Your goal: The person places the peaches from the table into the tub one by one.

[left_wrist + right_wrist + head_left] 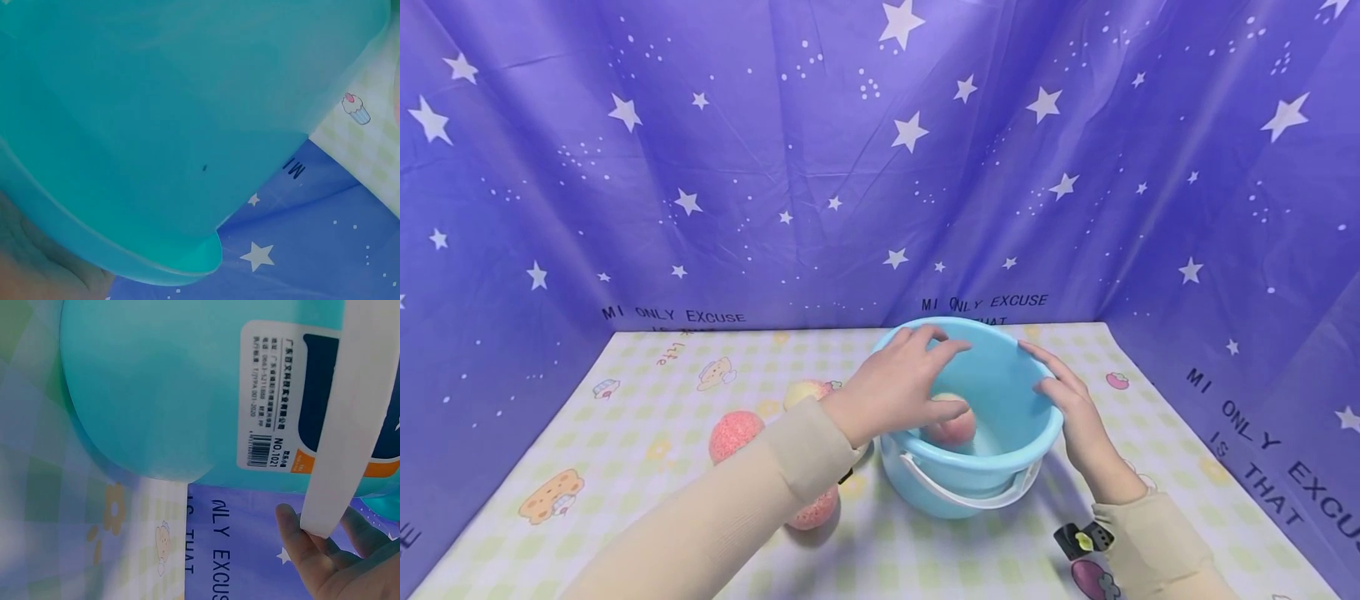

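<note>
The left grip reaches over the left side of the blue bucket, its fingers spread and relaxed, not clasping anything. Its thumb lies in front of the ball in the bucket; whether the two touch, I cannot tell. The right grip holds the bucket's right rim, fingertips bent over the edge.

Nearest, two beige sleeves come in from the bottom, and a black wrist device sits under the right cuff. On the tabletop, spread with a pale checked cloth, a pink ball lies below the left cuff, partly hidden by it. A little farther back and to the left, a red-pink ball sits beside the sleeve.

The bucket stands upright to the right of these, its white handle lowered along the near side. A printed label with a barcode shows on its outer wall in the right wrist view. The ball inside is pink with a paler top. Behind the left cuff, a cream and pink ball is partly covered. Farthest off hangs a purple curtain with white stars and black lettering.
</note>
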Demonstrator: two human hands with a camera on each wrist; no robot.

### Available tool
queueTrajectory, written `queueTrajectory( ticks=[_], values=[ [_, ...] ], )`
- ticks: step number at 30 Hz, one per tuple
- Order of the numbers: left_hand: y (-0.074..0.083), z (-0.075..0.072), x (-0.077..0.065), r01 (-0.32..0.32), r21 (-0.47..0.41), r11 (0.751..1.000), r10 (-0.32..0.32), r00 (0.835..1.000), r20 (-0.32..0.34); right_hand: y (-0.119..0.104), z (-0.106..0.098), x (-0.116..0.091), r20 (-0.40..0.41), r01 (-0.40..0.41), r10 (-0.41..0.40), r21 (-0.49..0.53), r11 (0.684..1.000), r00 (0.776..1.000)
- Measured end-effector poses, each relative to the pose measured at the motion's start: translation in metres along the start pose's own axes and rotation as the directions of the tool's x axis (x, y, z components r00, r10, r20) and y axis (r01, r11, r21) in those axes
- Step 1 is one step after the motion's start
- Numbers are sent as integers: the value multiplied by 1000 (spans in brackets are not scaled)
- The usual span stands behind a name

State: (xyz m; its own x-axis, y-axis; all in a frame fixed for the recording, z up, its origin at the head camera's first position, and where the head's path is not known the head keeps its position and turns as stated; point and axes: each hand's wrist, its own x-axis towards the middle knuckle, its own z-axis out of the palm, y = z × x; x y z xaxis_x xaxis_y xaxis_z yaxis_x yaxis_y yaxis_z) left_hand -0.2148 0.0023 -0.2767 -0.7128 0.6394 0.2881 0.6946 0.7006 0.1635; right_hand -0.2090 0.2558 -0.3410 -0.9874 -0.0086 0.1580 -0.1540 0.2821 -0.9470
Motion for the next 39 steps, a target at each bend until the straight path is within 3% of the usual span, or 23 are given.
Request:
queueTrajectory(
  ticks=[10, 20, 39],
  values=[
    [-5, -7, -3, 27, -1, 1000, -27, 1000, 3, 0, 0, 0, -4, -6, 6, 5, 1000, 1000],
    [-14, -19, -9, 39, 2, 999, -39, 998, -45, 0, 0, 0, -1, -6, 6, 3, 1000, 1000],
    [-20, -46, -26, -22, 37, 999, 25, 996, -84, -1, 0, 0, 3, -12, 12, -5, 1000, 1000]
  ],
)
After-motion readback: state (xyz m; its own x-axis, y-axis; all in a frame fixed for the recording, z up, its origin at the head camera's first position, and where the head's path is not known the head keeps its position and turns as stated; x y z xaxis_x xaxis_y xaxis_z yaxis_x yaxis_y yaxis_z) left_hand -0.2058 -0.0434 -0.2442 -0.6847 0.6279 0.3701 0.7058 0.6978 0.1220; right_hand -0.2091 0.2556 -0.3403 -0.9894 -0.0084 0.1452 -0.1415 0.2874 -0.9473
